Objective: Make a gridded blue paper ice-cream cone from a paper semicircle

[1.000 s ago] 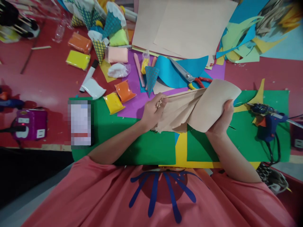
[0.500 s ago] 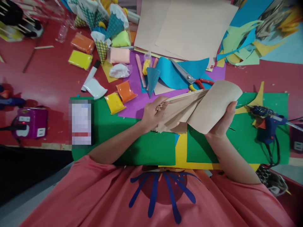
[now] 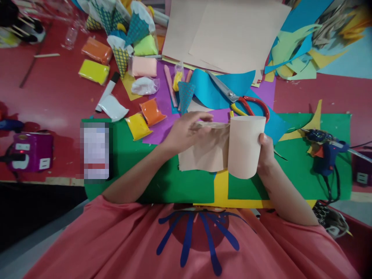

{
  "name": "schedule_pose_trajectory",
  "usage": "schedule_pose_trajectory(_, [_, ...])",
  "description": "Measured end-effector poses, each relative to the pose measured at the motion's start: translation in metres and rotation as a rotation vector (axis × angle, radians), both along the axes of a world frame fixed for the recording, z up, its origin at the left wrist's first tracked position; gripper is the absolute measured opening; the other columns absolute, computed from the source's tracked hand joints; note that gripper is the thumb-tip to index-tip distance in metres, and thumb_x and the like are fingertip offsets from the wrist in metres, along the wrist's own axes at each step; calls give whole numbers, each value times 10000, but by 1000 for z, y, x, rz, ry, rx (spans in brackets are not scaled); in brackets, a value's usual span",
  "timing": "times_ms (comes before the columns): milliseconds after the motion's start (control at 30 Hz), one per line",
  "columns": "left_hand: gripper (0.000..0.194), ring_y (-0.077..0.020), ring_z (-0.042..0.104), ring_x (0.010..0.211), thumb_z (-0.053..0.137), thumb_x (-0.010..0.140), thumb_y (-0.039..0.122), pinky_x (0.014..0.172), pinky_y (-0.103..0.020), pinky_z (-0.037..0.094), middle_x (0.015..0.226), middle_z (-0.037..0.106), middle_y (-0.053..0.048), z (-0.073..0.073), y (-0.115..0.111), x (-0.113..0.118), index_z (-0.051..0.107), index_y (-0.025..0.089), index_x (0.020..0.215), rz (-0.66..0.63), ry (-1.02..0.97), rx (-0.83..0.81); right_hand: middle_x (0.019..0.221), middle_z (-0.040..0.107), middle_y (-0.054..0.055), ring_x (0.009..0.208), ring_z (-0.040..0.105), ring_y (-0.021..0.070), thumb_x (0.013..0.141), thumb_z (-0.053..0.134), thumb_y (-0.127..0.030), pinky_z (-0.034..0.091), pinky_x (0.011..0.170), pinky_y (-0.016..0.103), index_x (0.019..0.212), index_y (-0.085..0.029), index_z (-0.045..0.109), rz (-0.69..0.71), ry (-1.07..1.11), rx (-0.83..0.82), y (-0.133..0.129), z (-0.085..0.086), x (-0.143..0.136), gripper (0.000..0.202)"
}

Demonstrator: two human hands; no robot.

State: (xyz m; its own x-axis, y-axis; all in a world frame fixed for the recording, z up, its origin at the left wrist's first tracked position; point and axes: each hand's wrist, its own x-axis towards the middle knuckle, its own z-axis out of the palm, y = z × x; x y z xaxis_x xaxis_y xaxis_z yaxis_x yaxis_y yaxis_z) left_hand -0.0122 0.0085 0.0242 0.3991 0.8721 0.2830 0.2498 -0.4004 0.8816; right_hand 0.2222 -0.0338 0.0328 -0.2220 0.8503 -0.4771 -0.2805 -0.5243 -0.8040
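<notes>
My right hand (image 3: 266,155) grips a beige paper tube (image 3: 246,149) from its right side, thumb along the edge and the other fingers hidden behind it. The tube stands nearly upright. From its left side extends a wrinkled beige paper sheet (image 3: 207,155), its lower edge hanging over the green mat. My left hand (image 3: 190,130) is at the top left of this sheet, fingers stretched out and apart over its upper edge. Red-handled scissors (image 3: 232,95) lie just beyond the tube on a blue sheet (image 3: 200,91).
A hot glue gun (image 3: 328,153) rests at the right on the green mat (image 3: 162,184). At the left are a phone (image 3: 96,151) and a purple power socket box (image 3: 31,151). Clay packets (image 3: 138,126), paper cones (image 3: 120,58) and large beige sheets (image 3: 229,35) lie further back.
The tube has swung from tilted to nearly upright, moving slightly left and down. My left hand's fingers have loosened from the wrinkled sheet and spread. More of the scissors' handles now shows.
</notes>
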Motion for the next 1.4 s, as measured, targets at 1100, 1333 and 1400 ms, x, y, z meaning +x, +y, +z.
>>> schedule_pose_trajectory(1100, [332,-155,636,812,611,841,522,695,-253,499,862,669,-15,1,-3,10,632,191,847,-213,-103,-520,732,721,-10,680,673,204,394,770,-641,541,583,333,962,-270,651,-109,-39,83,4,12,0,689])
schedule_pose_trajectory(1333, [374,-153,632,708,614,822,542,637,-247,498,719,674,-2,4,-4,10,686,188,726,-203,-40,-520,742,728,11,648,658,209,449,763,-529,547,558,327,894,-246,671,-254,7,60,5,17,0,536])
schedule_pose_trajectory(1400, [360,-154,639,706,605,833,521,644,-251,502,713,676,-4,5,-4,10,683,189,716,-138,-45,-469,763,728,21,743,686,252,546,696,-541,575,651,374,898,-262,666,-385,-47,160,6,14,5,450])
